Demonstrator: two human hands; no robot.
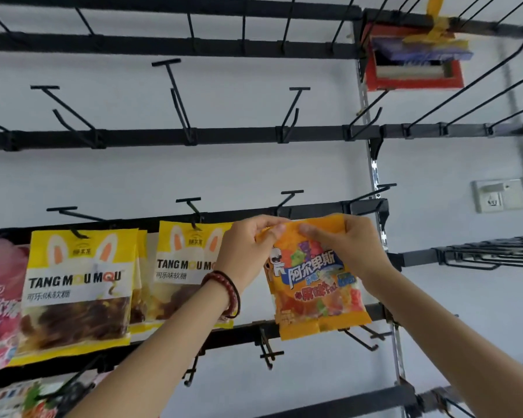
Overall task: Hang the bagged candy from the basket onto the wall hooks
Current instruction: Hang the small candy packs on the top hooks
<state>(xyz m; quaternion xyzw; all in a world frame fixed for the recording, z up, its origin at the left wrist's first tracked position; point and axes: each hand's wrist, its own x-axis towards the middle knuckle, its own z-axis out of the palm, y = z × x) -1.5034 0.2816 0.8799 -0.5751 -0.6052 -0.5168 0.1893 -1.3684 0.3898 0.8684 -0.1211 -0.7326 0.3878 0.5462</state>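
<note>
Against a white wall [224,176], black horizontal rails [163,137] run across two bays, split by one slotted chrome upright [375,173]. Black wire hooks stick out from the rails toward the camera. The rail just above the hands carries four T-tipped prongs, and the rail above it shows three in the left bay. To the right, one pale socket plate [500,194] sits on the wall above a black wire shelf [495,253]. High up, one red box [414,70] is bound with yellow tape.

One orange bag [317,285] of mixed-colour gummies is held up flat to the wall, its top edge just under the third hook [287,197] of that row. The left hand [248,248] pinches the bag's top left corner between thumb and curled fingers. The right hand [351,245] grips the top right edge in the same way, thumb on the front. Whether the bag's hole has reached the hook cannot be told, since the fingers cover that spot.

Left of it, two yellow bags [79,291] with rabbit ears show their fronts, each on its own hook, and the edge of a third shows behind the nearer one. The left forearm crosses the second bag, and its wrist wears one red bead bracelet [224,282] beside a dark cord. One pink bag [0,297] hangs at the left edge of the view.
</note>
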